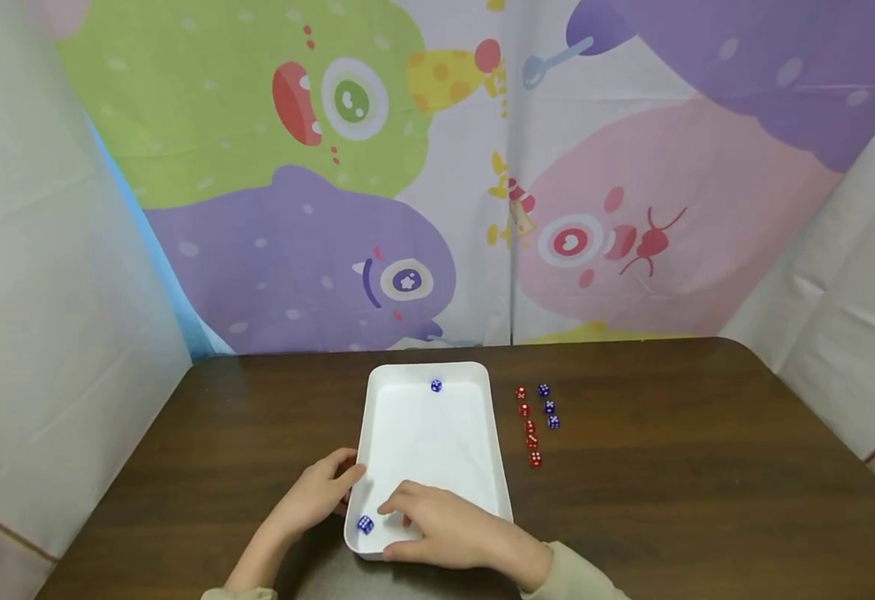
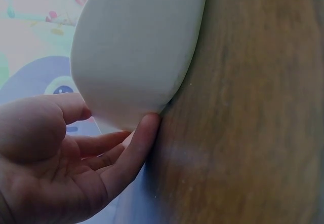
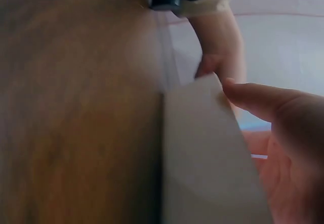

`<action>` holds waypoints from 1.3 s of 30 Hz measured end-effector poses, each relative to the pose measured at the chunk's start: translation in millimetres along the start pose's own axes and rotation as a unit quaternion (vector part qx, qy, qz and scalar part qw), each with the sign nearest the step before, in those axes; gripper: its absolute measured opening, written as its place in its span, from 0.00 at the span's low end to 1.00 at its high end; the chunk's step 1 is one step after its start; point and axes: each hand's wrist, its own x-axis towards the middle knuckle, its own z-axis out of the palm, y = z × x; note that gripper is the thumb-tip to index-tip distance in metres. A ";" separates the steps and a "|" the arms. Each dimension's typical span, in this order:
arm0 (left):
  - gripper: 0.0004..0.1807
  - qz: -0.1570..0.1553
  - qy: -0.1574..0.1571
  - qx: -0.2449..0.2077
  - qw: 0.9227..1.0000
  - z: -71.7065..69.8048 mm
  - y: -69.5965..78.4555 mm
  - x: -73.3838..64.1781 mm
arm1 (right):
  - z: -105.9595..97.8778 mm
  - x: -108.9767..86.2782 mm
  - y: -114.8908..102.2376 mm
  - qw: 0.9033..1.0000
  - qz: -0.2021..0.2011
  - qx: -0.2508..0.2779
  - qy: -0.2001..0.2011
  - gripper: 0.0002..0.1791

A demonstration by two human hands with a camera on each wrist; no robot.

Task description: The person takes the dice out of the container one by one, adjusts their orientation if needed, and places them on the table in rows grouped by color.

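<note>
A white tray [image 1: 430,442] lies on the dark wooden table. My left hand [image 1: 317,490] grips its left wall, thumb at the rim and fingers against the outside; the left wrist view shows fingers [image 2: 139,143] low along the wall. My right hand [image 1: 448,529] hovers over the near end of the tray, fingers loosely bent with nothing in them, its thumb [image 3: 253,97] right at the near rim. Just left of its fingertips, a blue die [image 1: 365,524] sits in the near left corner. Another blue die [image 1: 436,385] lies at the tray's far end.
Right of the tray, several red dice [image 1: 530,426] form a column on the table [image 1: 670,467]. Beside them stand three blue dice [image 1: 549,407]. A cartoon-printed curtain [image 1: 295,258] hangs behind the table's far edge, and pale cloth hangs at both sides.
</note>
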 end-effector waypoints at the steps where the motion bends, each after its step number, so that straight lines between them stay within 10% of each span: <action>1: 0.20 0.001 0.000 -0.001 1.000 -0.2 0.1 -0.1 | 2.6 1.6 -1.1 1.000 -0.005 -0.007 -0.002 0.25; 14: 0.20 0.011 -0.008 -0.010 1.000 0.0 0.1 -4.1 | 16.6 9.6 -8.4 0.993 -0.067 -0.085 -0.038 0.27; 39: 0.22 0.015 -0.026 -0.028 0.999 -3.9 -2.7 -2.4 | 17.0 12.3 -7.2 0.997 -0.060 0.018 -0.052 0.11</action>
